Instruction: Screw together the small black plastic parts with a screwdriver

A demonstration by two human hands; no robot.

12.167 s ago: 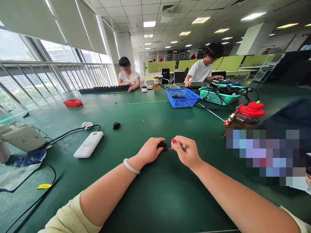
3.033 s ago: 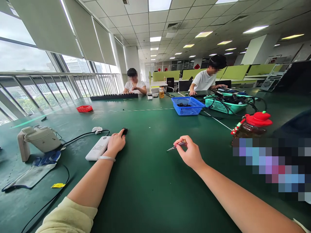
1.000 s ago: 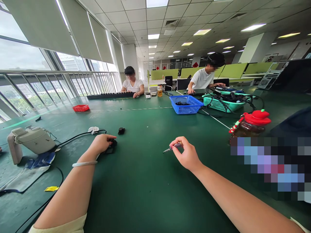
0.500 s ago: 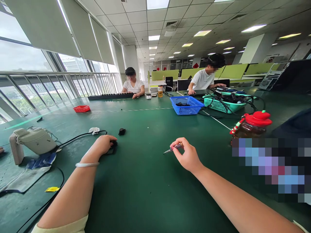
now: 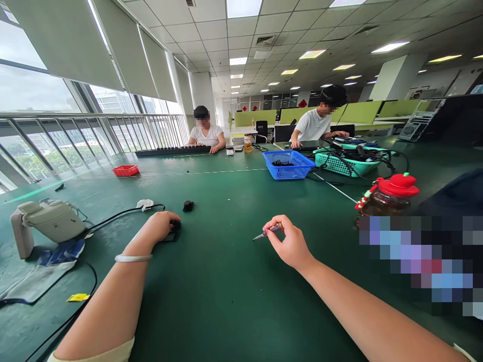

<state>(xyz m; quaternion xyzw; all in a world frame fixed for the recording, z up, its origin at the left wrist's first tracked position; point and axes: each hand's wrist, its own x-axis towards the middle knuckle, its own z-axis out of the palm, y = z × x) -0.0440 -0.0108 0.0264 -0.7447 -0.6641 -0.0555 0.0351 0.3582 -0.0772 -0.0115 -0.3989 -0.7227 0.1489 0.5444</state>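
My left hand [image 5: 160, 226] is closed on a small black part [image 5: 173, 232] at the left of the green table, its fingertips partly hidden. Just beyond it lies another small black piece [image 5: 188, 205], not touched. Near the middle, my right hand [image 5: 287, 240] pinches a slim metallic pen-like tool [image 5: 267, 232], whose thin tip points left and slightly down over the tabletop [image 5: 226, 281]. A wide gap separates the two hands.
A blue basket [image 5: 290, 172], a green basket [image 5: 341, 163] of cables and a red-lidded jar [image 5: 392, 198] stand right. A red tray [image 5: 126, 171], a pale device [image 5: 55, 221] and a cable are left. Two people sit across the table.
The view has shifted very slightly. Both hands keep nearly the same places and grips.
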